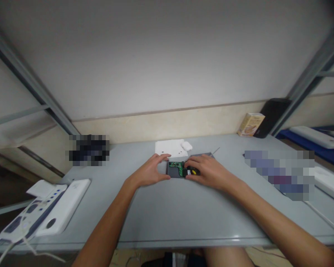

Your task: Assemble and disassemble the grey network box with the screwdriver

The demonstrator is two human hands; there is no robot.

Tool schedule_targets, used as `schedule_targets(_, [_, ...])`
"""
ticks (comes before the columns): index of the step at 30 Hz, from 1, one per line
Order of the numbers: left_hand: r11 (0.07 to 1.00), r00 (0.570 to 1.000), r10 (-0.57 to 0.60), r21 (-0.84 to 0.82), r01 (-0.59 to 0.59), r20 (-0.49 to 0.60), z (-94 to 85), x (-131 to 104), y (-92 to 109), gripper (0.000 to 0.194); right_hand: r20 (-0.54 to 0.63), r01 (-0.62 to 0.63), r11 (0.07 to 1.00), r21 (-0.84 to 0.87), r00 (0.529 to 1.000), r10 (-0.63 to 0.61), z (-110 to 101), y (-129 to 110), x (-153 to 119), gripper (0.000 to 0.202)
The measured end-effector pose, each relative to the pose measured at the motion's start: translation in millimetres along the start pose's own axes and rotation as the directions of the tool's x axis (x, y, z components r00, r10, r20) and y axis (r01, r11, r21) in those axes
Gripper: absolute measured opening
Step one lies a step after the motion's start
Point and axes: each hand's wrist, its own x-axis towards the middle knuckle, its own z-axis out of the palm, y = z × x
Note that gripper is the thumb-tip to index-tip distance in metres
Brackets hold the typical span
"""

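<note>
A small dark grey device (174, 171) with an exposed green circuit board (180, 167) lies on the desk between my hands. My left hand (153, 171) curves around its left end, with the thumb at the near corner and a finger at the far corner. My right hand (204, 168) is closed at its right end, fingertips close to the board. Under those fingers shows a black and yellow handle (194, 170), and a thin metal shaft (216, 151) sticks out beyond the hand, like a screwdriver. A flat grey panel (202, 154) lies partly hidden behind that hand.
Behind the device lies a white sheet (169, 147) with small dark bits and a white crumpled piece (186, 145). White power strips (64, 207) with cables are at left. A yellow box (250, 124) leans by a black object (272, 116) at back right. Blurred items lie at both sides.
</note>
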Motion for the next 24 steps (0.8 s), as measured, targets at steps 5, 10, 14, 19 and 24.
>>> schedule_targets(5, [1.0, 1.0, 0.003, 0.007, -0.003, -0.001, -0.1, 0.4, -1.7, 0.079, 0.011, 0.012, 1.0, 0.019, 1.0, -0.012, 1.4, 2.4, 1.5, 0.029])
schedule_targets(10, [1.0, 1.0, -0.004, 0.013, 0.004, 0.007, -0.5, 0.4, -0.9, 0.079, -0.001, 0.041, 0.999, 0.033, 0.999, -0.041, 3.7, 5.2, 0.7, 0.028])
schedule_targets(14, [1.0, 1.0, -0.006, 0.005, 0.006, 0.011, -0.4, 0.2, -2.1, 0.078, -0.017, 0.02, 0.999, 0.048, 1.0, -0.019, 6.0, 6.2, -0.6, 0.026])
schedule_targets(19, [1.0, 1.0, 0.004, -0.015, -0.004, 0.004, 1.0, 1.0, -6.6, 0.077, -0.06, -0.005, 0.999, 0.044, 0.998, 0.008, 7.9, 1.3, -1.3, 0.027])
schedule_targets(24, [1.0, 1.0, 0.002, -0.027, -0.002, 0.006, 1.0, 1.8, -5.0, 0.077, -0.059, 0.021, 0.999, 0.045, 0.998, -0.018, 7.5, -0.9, -1.7, 0.028])
